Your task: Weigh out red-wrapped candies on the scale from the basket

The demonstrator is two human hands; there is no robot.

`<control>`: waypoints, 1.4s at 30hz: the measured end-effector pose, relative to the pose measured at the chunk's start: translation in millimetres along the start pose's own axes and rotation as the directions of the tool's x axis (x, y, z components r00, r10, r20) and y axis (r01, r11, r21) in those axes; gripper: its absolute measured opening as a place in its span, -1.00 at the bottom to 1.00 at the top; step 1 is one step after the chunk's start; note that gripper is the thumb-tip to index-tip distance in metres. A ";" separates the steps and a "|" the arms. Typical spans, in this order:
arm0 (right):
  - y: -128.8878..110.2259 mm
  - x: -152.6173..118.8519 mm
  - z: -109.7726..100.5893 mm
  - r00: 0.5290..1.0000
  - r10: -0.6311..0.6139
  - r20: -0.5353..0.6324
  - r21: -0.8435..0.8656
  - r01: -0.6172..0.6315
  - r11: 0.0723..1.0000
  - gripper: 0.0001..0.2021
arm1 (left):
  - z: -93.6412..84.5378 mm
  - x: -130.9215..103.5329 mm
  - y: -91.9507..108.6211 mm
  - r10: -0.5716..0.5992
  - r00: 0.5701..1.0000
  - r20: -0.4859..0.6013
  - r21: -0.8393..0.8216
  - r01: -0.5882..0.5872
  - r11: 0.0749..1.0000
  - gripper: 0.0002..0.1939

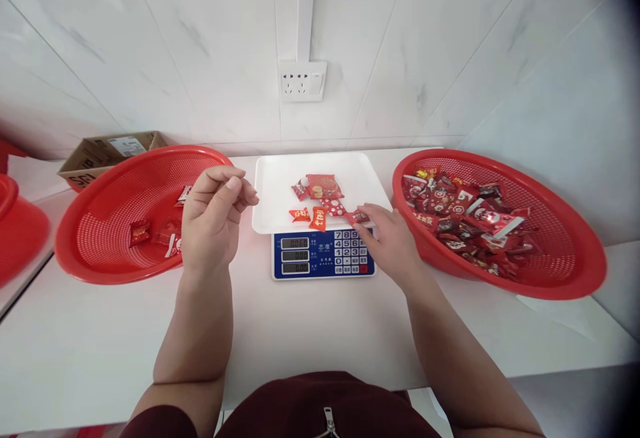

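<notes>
Candies lie on the tray of the scale, weighing apparently under way. The right hand parts its fingers slightly around one, grip unclear; the left hand curls closed, nothing showing. Next seems to need a light pinch.

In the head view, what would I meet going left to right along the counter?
Cut-off red container, sparsely filled red basket, left hand, white scale tray, right hand, fuller red basket.
</notes>
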State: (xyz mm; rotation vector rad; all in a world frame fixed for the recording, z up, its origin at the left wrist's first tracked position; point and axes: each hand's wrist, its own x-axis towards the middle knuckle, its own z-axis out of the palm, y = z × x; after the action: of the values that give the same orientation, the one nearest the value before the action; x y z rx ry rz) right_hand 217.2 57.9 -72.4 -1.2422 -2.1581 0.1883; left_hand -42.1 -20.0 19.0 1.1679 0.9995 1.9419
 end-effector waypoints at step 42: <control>-16.5 -17.3 -14.1 0.969 0.137 -0.207 0.287 -0.074 0.955 -0.72 | 3.1 -2.0 -2.1 -0.003 1.000 -0.004 0.053 0.003 0.999 -0.90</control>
State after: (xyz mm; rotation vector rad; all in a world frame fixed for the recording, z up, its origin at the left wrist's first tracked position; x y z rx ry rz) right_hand 219.6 32.2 -62.2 -1.1574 -1.8021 0.3648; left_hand -38.2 -19.8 17.2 1.1915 1.0598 1.9271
